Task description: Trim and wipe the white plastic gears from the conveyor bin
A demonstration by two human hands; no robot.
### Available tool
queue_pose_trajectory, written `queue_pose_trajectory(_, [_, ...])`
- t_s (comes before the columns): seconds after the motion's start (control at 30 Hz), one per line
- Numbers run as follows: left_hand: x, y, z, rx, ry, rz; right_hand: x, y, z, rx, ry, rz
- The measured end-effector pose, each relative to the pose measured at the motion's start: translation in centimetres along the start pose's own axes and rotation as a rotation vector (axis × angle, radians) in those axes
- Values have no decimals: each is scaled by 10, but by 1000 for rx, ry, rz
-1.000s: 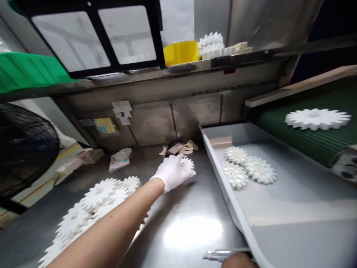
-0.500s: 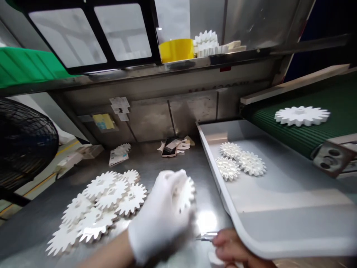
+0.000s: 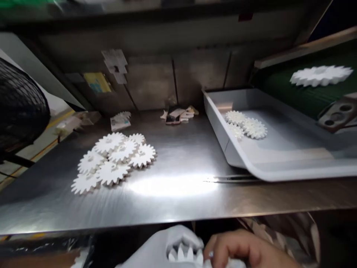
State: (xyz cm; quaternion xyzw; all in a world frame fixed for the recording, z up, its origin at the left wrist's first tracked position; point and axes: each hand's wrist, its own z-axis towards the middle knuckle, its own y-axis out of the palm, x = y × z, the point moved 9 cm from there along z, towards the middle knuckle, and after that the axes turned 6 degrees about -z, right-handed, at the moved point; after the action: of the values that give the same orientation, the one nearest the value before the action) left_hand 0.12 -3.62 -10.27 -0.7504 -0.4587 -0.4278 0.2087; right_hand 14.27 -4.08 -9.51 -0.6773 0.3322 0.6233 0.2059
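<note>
Low in the view, beyond the table's front edge, my white-gloved left hand is closed around a white plastic gear, whose teeth show below the fingers. My bare right hand meets it from the right, fingers curled and pressed at the gear's side. The frame's lower edge cuts off both hands and most of the gear. A thin metal hand tool lies on the table beside the tray. To the left, a pile of several white gears rests on the steel table.
A grey tray at the right holds 3 gears. Another gear sits on the green conveyor belt. A phone lies near the back wall. A black fan stands at the left.
My left hand has come back off the table with the gear. My right hand has left the metal tool's handle and joined the left. The view has tilted down.
</note>
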Motion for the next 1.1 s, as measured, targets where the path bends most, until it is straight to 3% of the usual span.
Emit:
queue_pose_trajectory(0.1, [-10, 13, -7, -72, -88, -72, 6, 1, -11, 56, 28, -2])
queue_pose_trajectory(0.23, [-19, 26, -20, -82, -129, -238, 7, -25, -30, 363, -8, -120])
queue_pose_trajectory(0.33, [-25, 33, -25, -104, -190, -316, -2, -30, -36, 469, -102, -308])
queue_pose_trajectory(0.5, [-25, 34, -23, -106, -210, -303, -27, -8, -26, 364, -369, -424])
queue_pose_trajectory(0.63, [-22, 38, -20, -122, -196, -320, -41, 7, -22, 290, -518, -424])
queue_pose_trajectory(0.73, [-24, 40, -21, -125, -189, -352, -42, 18, -23, 163, -591, -457])
queue_pose_trajectory(0.8, [-28, 42, -22, -141, -189, -341, -36, 20, -26, 95, -581, -538])
queue_pose_trajectory(0.93, [-28, 42, -27, -198, -127, -263, -12, 17, -28, 15, -412, -774])
queue_pose_trajectory(1.1, [-28, 41, -28, -193, -159, -236, -24, -5, -37, 249, -353, -659])
